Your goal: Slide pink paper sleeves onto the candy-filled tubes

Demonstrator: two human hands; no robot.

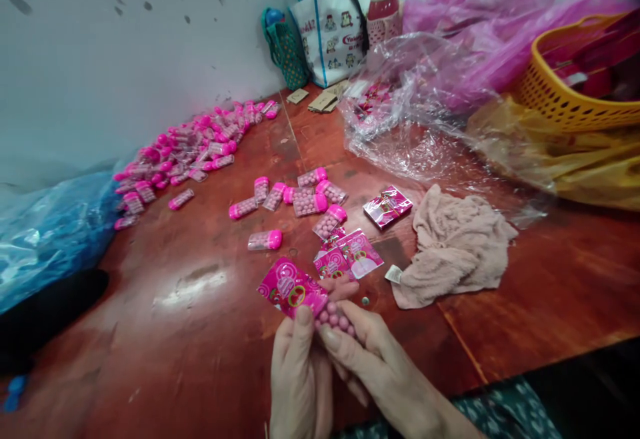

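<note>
The left hand (299,367) pinches a printed pink sleeve (287,286) under its thumb, long axis slanting forward-left from the hands; the right hand (375,352), close alongside, grips what looks to me like a bead-filled bottle (339,319) at the sleeve's near end

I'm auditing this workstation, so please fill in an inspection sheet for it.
Surface: glossy red-brown tabletop, worn in patches
Job's things: pink wrapper and container of pink balls, both held; pink-capped bottles, scattered and heaped
Clutter: crumpled cloth, clear plastic, yellow basket
Hands: left hand pinches the wrapper; right hand grips the container
Cables: nothing seen
Surroundings: pale wall with dark marks; white printed bag near it
</note>
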